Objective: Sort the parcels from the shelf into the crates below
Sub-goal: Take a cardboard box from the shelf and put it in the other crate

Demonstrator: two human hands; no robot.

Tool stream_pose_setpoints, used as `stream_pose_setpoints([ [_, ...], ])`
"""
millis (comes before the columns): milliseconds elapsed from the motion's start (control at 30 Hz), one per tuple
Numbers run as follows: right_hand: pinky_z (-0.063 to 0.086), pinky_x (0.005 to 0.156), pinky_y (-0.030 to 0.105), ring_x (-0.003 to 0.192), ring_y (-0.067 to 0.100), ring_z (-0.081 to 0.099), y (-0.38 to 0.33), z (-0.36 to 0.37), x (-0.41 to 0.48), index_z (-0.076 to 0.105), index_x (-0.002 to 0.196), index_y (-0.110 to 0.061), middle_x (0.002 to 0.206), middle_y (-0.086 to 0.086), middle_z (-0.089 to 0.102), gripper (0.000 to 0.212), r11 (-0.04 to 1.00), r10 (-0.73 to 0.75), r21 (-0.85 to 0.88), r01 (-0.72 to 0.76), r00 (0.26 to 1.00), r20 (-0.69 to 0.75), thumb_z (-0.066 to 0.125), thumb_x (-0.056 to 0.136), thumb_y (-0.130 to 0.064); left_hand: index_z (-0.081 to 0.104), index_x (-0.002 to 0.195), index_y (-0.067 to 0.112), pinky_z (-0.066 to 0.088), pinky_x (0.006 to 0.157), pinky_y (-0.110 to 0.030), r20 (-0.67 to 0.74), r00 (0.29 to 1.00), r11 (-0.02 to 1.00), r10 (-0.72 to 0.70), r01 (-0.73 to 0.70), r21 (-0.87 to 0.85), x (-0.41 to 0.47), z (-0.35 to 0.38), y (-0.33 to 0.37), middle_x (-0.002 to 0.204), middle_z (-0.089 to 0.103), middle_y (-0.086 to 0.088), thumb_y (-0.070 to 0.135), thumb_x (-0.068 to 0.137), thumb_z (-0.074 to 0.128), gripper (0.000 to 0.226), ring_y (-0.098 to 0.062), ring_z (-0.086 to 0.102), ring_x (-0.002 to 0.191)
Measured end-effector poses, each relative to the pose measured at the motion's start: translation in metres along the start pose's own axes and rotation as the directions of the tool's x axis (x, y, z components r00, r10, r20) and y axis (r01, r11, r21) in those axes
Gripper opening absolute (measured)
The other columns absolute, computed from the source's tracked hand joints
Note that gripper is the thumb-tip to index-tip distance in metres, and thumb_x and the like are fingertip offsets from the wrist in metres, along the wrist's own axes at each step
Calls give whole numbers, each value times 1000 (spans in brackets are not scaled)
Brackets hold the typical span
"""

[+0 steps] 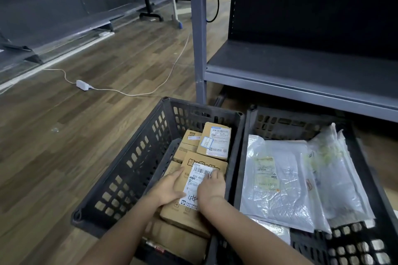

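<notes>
Cardboard parcel (204,162), white-labelled, set atop brown boxes (187,149) by the right wall of the left crate (133,157); placing step, likely. Left hand (168,189) flat along its left edge; right hand (211,187) bent over the label (199,180), gripping or pressing, hard to say. Next: let go, reach for the shelf (301,64). Slick crinkled mailers (280,200) in right crate (286,121).

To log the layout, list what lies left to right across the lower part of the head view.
White power strip → left wall of the cardboard-box crate → left hand → right hand → crate of plastic mailers.
</notes>
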State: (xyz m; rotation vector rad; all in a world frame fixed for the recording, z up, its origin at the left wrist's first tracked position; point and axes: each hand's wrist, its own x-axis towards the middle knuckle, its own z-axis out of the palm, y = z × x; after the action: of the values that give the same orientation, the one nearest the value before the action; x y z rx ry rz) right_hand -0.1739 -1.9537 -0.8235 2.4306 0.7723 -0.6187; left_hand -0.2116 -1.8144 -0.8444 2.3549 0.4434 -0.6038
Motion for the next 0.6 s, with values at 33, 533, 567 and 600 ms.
stream_pose_setpoints([
  [33, 0, 118, 51, 144, 42, 5, 6, 2, 3, 29, 147, -10, 156, 15, 20, 57, 998, 3, -57, -3, 1000, 8, 42, 97, -35, 11, 151, 31, 34, 114, -35, 26, 1000, 1000, 2, -3, 20, -1, 0, -1, 153, 34, 5, 25, 77, 76, 99, -15, 40, 135],
  [533, -2, 114, 63, 145, 38, 12, 8, -9, 27, 34, 144, -10, 153, 13, 31, 61, 988, -101, -91, 123, 972, 213, 43, 95, -44, -8, 151, 17, 16, 121, -43, 149, 978, 719, 145, -207, 663, 18, -1, 2, 158, -18, 10, 55, 84, 56, 101, -19, -6, 149],
  [567, -2, 115, 61, 145, 36, 15, 11, -10, 27, 37, 142, -10, 151, 12, 34, 59, 986, -117, -90, 138, 971, 206, 43, 95, -44, -5, 152, 16, 16, 121, -42, 145, 979, 713, 140, -202, 671, 17, -2, 5, 159, -15, 9, 55, 84, 57, 100, -19, -4, 149],
  [600, -1, 116, 58, 145, 35, 15, 15, -11, 26, 40, 140, -10, 150, 11, 36, 56, 985, -126, -90, 146, 972, 196, 42, 96, -43, -2, 152, 16, 16, 121, -42, 146, 981, 711, 128, -193, 676, 16, -4, 11, 160, -11, 7, 53, 84, 58, 98, -21, -2, 149],
])
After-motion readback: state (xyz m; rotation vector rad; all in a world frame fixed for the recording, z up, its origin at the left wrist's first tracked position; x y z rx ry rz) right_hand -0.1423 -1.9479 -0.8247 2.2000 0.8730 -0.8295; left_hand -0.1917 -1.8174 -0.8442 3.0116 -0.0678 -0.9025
